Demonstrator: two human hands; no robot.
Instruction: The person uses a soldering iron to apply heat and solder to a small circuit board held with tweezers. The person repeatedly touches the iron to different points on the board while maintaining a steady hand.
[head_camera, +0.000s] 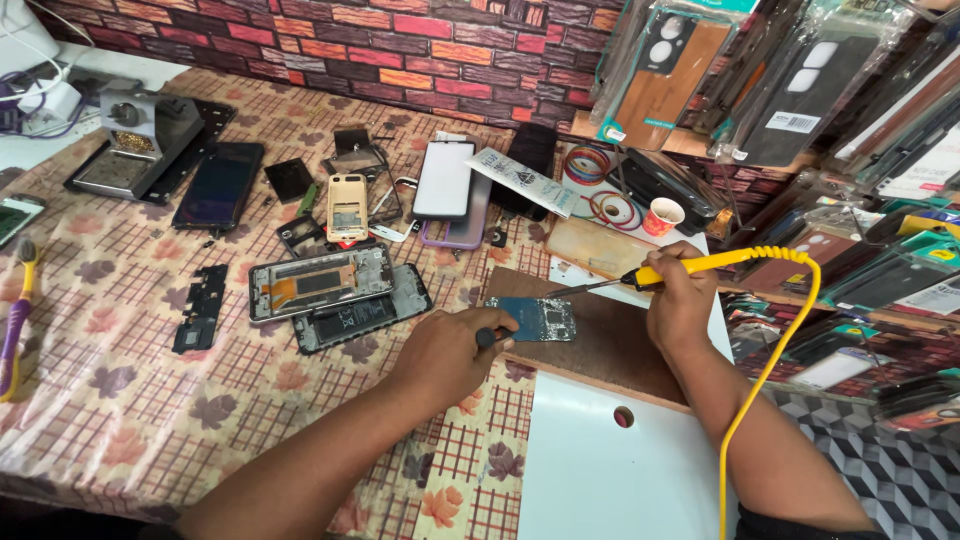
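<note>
A small blue circuit board (540, 318) lies on a brown wooden board (600, 345). My right hand (678, 300) grips a yellow-handled soldering iron (655, 274), its thin tip pointing left at the circuit board's upper right corner; a coiled yellow cord (775, 350) runs down from the handle. My left hand (450, 350) rests at the circuit board's left edge, fingers closed around a small dark tool (487, 338) that touches the board.
Opened phone frames (320, 283), phones (218, 185), cases (346, 205) and a soldering station (140, 140) lie on the leaf-patterned tablecloth to the left. A white panel (600, 470) sits under the wooden board. Packaged phone covers (800, 90) hang at right; a paper cup (662, 215) stands behind.
</note>
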